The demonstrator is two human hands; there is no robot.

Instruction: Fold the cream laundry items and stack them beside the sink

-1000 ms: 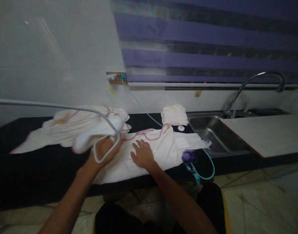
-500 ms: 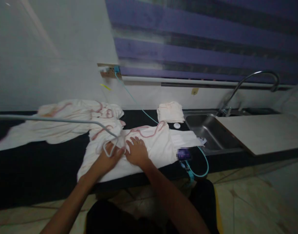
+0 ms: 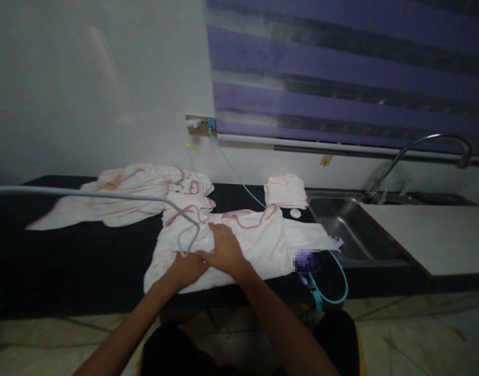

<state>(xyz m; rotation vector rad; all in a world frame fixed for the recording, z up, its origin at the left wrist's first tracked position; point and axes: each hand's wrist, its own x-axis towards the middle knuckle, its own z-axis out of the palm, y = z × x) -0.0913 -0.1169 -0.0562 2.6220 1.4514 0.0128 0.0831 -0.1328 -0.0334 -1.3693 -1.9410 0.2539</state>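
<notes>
Left of the sink, my left hand and right hand press flat, fingers spread and gripping nothing, on the cream garment.

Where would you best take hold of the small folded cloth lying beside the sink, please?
Probably at its near edge, coming from the front. The folded cloth lies flat and square on the black counter, its near side open to reach. The wall stands behind it, the sink to its right and the teal cable to its left.

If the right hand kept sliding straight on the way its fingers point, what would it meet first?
The right hand lies flat on the cream garment, fingers pointing up-left. It would likely first meet the pink-trimmed fold, then the second garment. Depth is uncertain.
</notes>
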